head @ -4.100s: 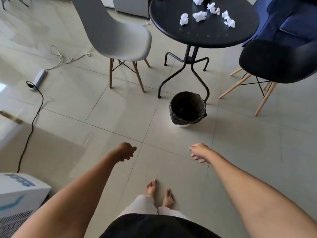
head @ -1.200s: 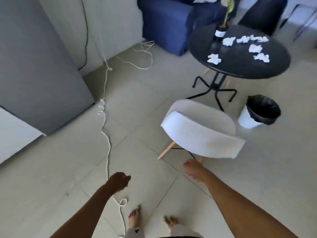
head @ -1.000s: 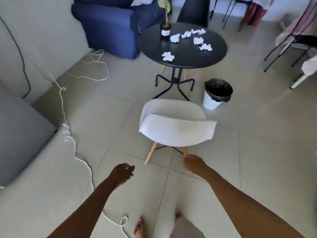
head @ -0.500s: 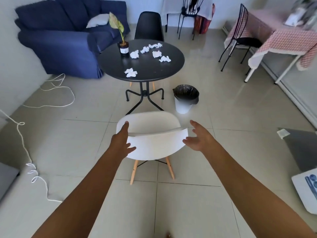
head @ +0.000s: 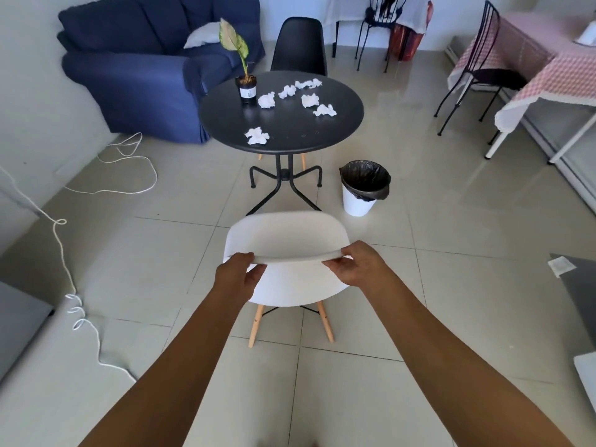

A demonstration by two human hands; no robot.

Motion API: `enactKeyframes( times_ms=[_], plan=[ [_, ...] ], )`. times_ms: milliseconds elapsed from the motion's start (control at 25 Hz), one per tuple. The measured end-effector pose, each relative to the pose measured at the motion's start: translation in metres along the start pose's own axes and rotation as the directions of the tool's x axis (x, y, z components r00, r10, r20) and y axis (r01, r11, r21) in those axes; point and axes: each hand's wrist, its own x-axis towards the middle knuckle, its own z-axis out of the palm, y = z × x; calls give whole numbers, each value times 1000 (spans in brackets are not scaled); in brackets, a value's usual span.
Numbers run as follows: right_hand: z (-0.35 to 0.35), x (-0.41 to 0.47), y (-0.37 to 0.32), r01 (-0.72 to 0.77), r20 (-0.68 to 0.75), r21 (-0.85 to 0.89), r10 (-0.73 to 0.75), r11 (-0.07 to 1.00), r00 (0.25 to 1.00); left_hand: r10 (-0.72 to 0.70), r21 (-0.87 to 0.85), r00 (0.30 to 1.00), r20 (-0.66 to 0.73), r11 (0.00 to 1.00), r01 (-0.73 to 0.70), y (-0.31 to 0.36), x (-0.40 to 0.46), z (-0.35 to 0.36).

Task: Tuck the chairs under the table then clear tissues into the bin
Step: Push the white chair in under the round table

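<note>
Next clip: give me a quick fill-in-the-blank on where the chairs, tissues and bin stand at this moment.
1. Both the left hand and the right hand grip the backrest of the ____ chair.
2. The black chair stands on the ____ side of the round table.
3. ____ crumpled tissues lie on the table.
4. The bin is lined with a ____ bag.

Missing words: white; far; six; black

Both hands grip the white chair (head: pixel 290 240) backrest's top edge, left hand (head: pixel 237 277) at its left end, right hand (head: pixel 358 269) at its right. Beyond stand the round black table (head: pixel 342 124) strewn with crumpled tissues (head: pixel 257 136) and, right, the bin (head: pixel 364 188).
</note>
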Motion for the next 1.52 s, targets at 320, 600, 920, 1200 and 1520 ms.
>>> enactKeyframes(
  times_ms=[320,600,920,1200,1520],
  plan=[
    [23,22,-4,40,-51,29,-38,999,998,48,11,999,-5,999,-48,18,32,17],
    [70,61,-20,80,-71,46,-77,996,995,13,19,999,45,1000,-14,63,90,42],
    [112,113,-49,98,-86,18,-97,995,992,-25,78,999,28,997,23,101,144,79],
    [140,145,-61,109,-62,29,-107,994,992,15,136,999,39,990,-20,127,179,99],
    [158,175,-80,133,-44,-9,-133,991,990,-28,98,998,55,995,23,145,206,118]
  ],
)
